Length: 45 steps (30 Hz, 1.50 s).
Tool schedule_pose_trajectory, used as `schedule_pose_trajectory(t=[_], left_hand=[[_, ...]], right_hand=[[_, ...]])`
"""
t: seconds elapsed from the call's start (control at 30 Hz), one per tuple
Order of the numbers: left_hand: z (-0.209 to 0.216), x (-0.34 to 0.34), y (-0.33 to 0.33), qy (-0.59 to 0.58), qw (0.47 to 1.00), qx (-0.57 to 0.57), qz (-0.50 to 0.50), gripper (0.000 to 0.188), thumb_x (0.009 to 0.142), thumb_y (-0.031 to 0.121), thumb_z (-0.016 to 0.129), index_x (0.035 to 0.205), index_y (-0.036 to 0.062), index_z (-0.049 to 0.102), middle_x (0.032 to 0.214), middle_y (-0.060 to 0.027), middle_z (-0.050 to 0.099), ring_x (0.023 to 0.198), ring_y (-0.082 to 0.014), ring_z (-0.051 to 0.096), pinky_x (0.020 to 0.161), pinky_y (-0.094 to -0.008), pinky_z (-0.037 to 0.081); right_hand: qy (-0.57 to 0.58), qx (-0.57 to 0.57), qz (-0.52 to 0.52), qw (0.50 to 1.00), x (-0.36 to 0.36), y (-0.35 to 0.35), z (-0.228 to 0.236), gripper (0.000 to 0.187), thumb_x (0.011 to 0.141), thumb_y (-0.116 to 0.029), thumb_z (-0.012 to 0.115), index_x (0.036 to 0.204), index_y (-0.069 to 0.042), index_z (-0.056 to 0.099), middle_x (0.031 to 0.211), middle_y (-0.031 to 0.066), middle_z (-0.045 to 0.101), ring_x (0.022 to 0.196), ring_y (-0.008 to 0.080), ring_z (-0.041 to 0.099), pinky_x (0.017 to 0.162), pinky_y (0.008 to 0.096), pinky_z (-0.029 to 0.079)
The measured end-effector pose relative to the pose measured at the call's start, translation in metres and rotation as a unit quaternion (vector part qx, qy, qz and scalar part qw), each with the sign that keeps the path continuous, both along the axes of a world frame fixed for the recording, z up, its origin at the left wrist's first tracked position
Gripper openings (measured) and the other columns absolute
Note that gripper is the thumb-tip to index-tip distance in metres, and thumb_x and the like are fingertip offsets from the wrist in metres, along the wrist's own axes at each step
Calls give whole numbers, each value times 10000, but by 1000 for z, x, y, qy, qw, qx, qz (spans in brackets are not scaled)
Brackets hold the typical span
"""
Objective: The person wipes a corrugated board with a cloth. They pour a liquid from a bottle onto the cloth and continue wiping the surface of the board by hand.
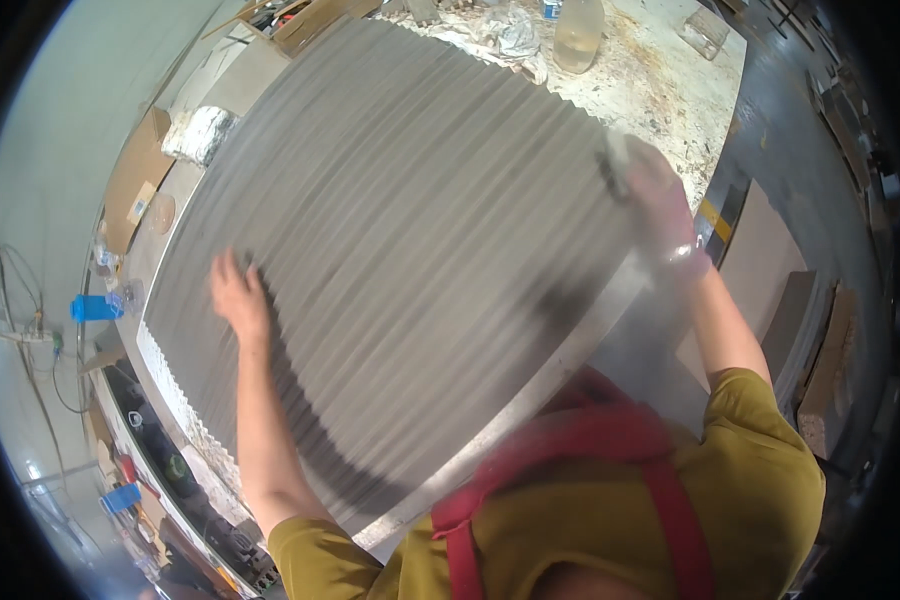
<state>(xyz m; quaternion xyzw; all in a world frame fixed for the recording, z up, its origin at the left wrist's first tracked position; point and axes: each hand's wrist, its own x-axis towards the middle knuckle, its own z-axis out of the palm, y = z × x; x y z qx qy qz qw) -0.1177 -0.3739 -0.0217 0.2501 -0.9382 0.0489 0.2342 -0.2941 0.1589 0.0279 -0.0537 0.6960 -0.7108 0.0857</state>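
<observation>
Grey ribbed panel [420,220] lies flat on the table [660,85], ridges up, taking most of the surface; I use it as my landmark. Flat support probably stops it flexing along the ribs.

My left hand [240,298], bare, is over the panel's left part. Fingers loosely spread, gripping nothing I can see. Touching or just above: cannot tell, blur. Placed so, it could steady that side.

My right hand [658,190], in what looks like a pinkish glove, is at the panel's right edge. Something pale and dark shows at the fingers; too smeared to say whether they grasp it. The covering presumably spares the skin from dust or mess. Arms wide apart, likely because the panel is broad.

Beyond the panel's far edge: crumpled plastic [515,38] and a bottle of yellowish liquid [578,38], perhaps put there to leave the ribs unobstructed. Left of the panel: silvery wrapped bundle [198,135], and farther out a blue container [95,307].
</observation>
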Motion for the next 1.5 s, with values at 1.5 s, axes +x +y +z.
schedule_pose_trajectory(t=[1.5], left_hand=[[46,157,-195,59,995,30,74,401,867,295,606,1186,54,562,1191,-171,574,1100,-345,535,924,-435,429]], right_hand=[[98,422,334,837,225,-69,-14,233,777,-194,691,848,-21,552,769,154,604,708,332,602,643,379,482]])
